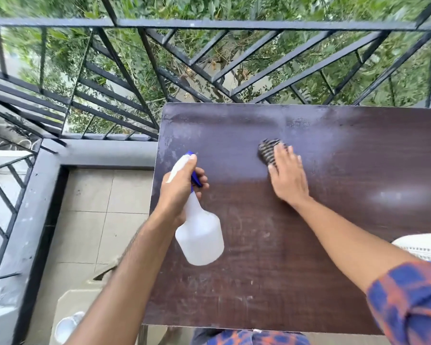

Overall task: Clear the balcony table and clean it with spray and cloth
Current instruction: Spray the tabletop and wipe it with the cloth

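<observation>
The dark brown table (334, 245) fills the middle and right of the view, dusty and smeared, with a wet sheen near its far edge. My left hand (179, 188) grips the neck of a white spray bottle (199, 235) with a blue trigger, held over the table's left side, nozzle pointing away from me. My right hand (288, 175) lies flat on a dark striped cloth (268, 149), pressing it onto the table top toward the far middle. Most of the cloth is hidden under my fingers.
A black metal railing (209, 23) runs along the table's far side and the left, with greenery beyond. A tiled floor (97, 215) lies left of the table. A white cup (65, 327) sits on a beige surface at lower left. Something white and perforated (423, 247) shows at the right edge.
</observation>
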